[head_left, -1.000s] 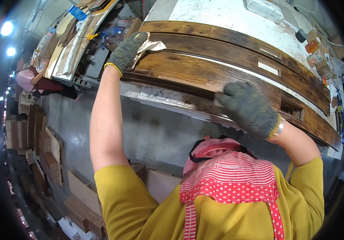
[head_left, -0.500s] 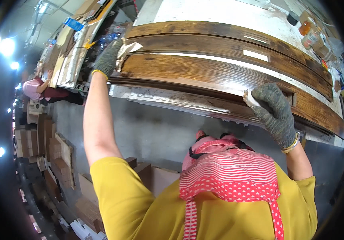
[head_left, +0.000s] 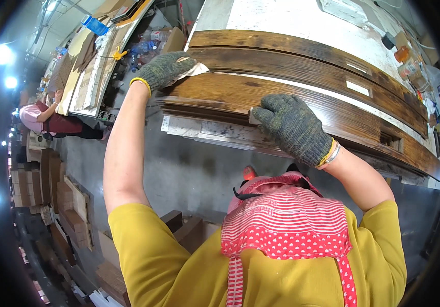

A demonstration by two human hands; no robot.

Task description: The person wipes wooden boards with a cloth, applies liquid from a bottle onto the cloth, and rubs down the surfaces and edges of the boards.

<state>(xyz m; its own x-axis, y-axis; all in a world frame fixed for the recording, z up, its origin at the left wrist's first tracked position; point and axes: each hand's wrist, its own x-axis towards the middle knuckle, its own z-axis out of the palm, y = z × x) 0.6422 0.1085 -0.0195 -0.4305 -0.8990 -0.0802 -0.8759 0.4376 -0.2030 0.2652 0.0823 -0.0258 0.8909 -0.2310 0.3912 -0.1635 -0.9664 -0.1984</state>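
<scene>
Brown wood-grain boards lie side by side across the worktable (head_left: 261, 18). My left hand (head_left: 165, 70), in a dark knitted glove, is closed on a pale crumpled cloth or sheet (head_left: 195, 70) at the left end of the nearest board (head_left: 220, 92). The gloved right hand (head_left: 294, 125) presses at the front edge of that same board, around its middle. A small whitish pad (head_left: 254, 116) pokes out from the fingers there; most of it is hidden. Behind lie a middle board (head_left: 276, 69) and a far board (head_left: 266, 43), both with rectangular slots.
Bottles and jars (head_left: 409, 59) stand at the table's far right corner. Left of the table, another bench (head_left: 84, 89) carries strips and panels, with a person (head_left: 59, 117) beside it. Stacked brown pieces (head_left: 71, 210) stand on the floor at lower left.
My right hand has slid left along the nearest board's front edge, pad in its grip. The left hand still holds the pale cloth or sheet at the left end, while the view has shifted slightly.
</scene>
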